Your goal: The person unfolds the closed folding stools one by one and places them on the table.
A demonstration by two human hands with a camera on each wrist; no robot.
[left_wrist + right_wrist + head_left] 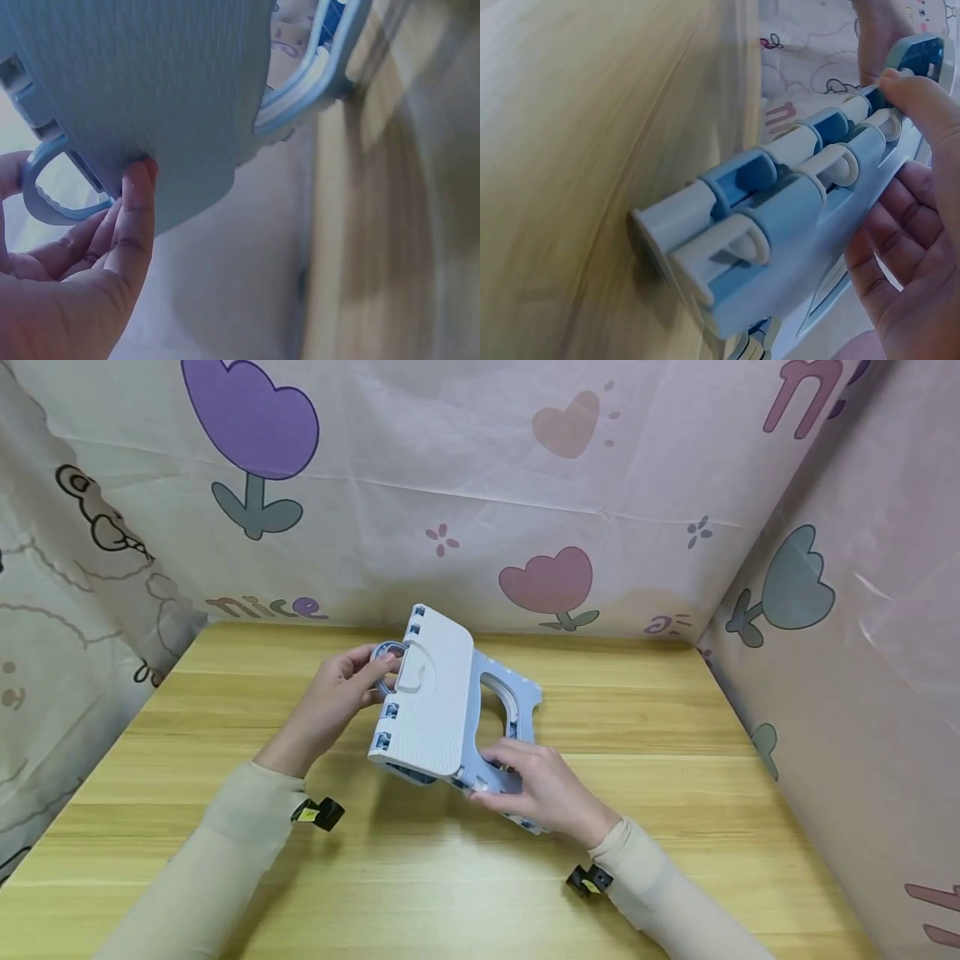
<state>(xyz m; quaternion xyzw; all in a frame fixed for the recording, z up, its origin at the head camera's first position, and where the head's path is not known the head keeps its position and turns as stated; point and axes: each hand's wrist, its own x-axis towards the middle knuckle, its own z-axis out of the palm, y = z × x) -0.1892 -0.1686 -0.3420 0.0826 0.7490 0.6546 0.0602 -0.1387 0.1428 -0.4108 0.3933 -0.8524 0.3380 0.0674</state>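
One half-folded blue-and-white stool (pixel 444 714)

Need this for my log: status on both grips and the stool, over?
Left grip on ring handle. Right grip on blue leg frame. Folding stool tilted, partly unfolded. Nothing seen in the way.

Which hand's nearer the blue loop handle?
Left. The left hand is right at the blue loop handle, holding it; the right hand is apart from it, beyond the white panel, gripping the blue frame.
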